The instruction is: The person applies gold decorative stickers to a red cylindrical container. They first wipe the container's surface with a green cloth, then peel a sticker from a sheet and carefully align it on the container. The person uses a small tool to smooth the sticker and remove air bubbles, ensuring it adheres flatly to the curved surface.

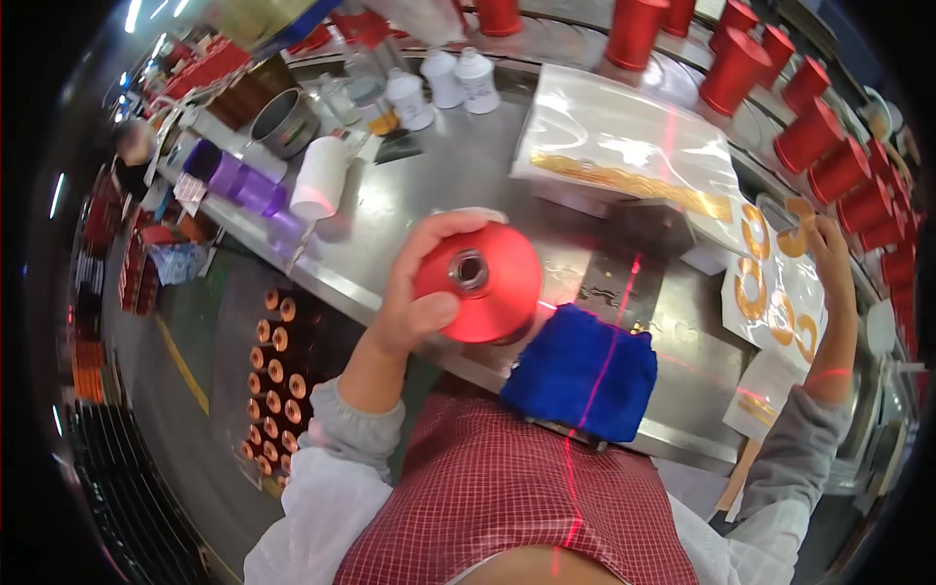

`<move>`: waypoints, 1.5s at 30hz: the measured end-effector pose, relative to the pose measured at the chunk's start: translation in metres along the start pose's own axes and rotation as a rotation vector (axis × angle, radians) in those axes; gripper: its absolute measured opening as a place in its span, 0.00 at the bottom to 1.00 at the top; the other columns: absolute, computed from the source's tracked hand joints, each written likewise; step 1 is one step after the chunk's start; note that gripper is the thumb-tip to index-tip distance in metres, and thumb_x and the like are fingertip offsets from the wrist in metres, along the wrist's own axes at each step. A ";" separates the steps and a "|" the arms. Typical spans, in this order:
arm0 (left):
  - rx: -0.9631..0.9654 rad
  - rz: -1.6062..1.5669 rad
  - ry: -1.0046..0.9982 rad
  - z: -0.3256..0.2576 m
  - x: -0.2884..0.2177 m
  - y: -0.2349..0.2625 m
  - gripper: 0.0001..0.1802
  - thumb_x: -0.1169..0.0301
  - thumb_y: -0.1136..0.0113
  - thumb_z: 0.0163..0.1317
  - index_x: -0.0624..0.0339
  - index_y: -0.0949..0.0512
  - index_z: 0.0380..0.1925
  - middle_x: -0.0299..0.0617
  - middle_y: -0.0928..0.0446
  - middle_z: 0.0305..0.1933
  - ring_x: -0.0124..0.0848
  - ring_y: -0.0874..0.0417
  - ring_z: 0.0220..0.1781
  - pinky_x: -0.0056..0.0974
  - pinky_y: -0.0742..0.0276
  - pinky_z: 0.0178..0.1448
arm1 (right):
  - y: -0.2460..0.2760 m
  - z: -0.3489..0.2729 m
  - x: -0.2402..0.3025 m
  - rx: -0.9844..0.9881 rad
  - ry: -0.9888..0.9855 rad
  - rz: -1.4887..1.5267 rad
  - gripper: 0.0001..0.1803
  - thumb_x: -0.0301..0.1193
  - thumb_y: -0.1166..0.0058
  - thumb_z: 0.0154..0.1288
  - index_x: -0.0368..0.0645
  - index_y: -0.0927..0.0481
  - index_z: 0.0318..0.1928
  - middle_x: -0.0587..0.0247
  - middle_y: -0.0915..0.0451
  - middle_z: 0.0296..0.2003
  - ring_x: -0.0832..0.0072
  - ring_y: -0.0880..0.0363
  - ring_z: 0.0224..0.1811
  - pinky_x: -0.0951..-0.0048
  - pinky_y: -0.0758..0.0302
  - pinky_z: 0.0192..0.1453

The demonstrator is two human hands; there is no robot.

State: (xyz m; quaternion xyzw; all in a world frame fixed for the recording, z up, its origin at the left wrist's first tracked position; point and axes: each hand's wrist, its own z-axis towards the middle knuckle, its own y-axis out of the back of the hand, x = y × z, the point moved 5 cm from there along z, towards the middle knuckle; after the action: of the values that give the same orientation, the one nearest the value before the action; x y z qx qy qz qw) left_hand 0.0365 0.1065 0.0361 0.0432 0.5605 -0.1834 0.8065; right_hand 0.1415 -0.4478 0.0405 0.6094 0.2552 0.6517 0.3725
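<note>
My left hand [414, 292] grips a large cone of red thread [486, 280], tipped so that its hollow core faces me, just above the near edge of the steel table [458, 166]. My right hand [827, 249] reaches out to the right and rests on white sheets carrying gold embroidered curls [780, 302]. Its fingers lie among the gold pieces; whether they pinch one I cannot tell. A blue cloth [583, 372] hangs over the table edge between my arms.
A clear-wrapped stack with gold trim [629, 146] lies mid-table. Red thread cones [809, 136] line the far and right rim. White bottles [444, 78], a metal pot [285, 122], a white cup [320, 177] and purple spools [234, 180] stand at left. Copper-coloured bobbins [273, 375] fill a floor rack.
</note>
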 end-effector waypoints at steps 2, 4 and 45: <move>0.010 -0.027 0.015 -0.003 0.000 0.000 0.39 0.54 0.35 0.55 0.66 0.34 0.61 0.49 0.32 0.64 0.37 0.29 0.65 0.41 0.33 0.68 | -0.020 -0.026 0.090 0.037 0.095 0.163 0.13 0.34 0.50 0.69 0.38 0.21 0.46 0.66 0.26 0.45 0.82 0.30 0.41 0.80 0.33 0.43; -0.007 -0.050 0.022 -0.008 -0.003 0.000 0.39 0.54 0.35 0.55 0.65 0.35 0.62 0.48 0.32 0.64 0.36 0.29 0.64 0.40 0.33 0.67 | -0.045 -0.056 0.177 0.064 0.185 0.294 0.15 0.35 0.49 0.70 0.38 0.21 0.48 0.69 0.25 0.45 0.84 0.30 0.40 0.81 0.34 0.41; -0.152 -0.306 0.188 -0.028 -0.014 0.006 0.38 0.69 0.41 0.63 0.67 0.47 0.69 0.48 0.36 0.65 0.33 0.34 0.68 0.39 0.40 0.72 | -0.207 -0.141 0.323 0.548 0.240 1.010 0.26 0.37 0.41 0.68 0.37 0.34 0.59 0.64 0.26 0.51 0.79 0.30 0.55 0.75 0.33 0.60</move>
State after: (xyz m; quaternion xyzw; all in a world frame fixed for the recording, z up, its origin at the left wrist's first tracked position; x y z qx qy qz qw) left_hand 0.0095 0.1233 0.0377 -0.0867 0.6456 -0.2559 0.7143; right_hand 0.0455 -0.0510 0.0552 0.6516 0.1328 0.7232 -0.1866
